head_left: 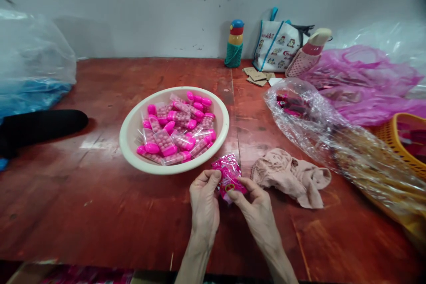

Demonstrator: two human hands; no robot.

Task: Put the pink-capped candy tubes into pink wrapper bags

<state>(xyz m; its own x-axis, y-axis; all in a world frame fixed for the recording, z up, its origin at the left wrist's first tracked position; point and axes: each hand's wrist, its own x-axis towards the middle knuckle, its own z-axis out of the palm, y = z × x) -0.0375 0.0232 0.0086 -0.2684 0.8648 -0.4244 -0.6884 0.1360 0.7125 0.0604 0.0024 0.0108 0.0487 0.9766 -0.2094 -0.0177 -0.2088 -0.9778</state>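
A shiny pink foil packet (229,173) is held between both my hands, just in front of the basin. My left hand (205,199) pinches its left edge with thumb and fingers. On the other side, my right hand (254,206) grips the lower right part; a paler bit shows at the packet's bottom, too small to make out. Behind my hands stands a cream plastic basin (124,142) with many clear tubes (165,142) of small pink balls, capped in bright pink. A crumpled beige cloth (289,175) lies to the right of my right hand.
A clear plastic bag (319,128) with dark pink packets and a yellow basket (396,137) are at right, pink bags (362,71) behind. A bottle (234,44), a patterned bag (274,46) and cardboard pieces (256,75) sit by the wall. A black object (46,126) lies left.
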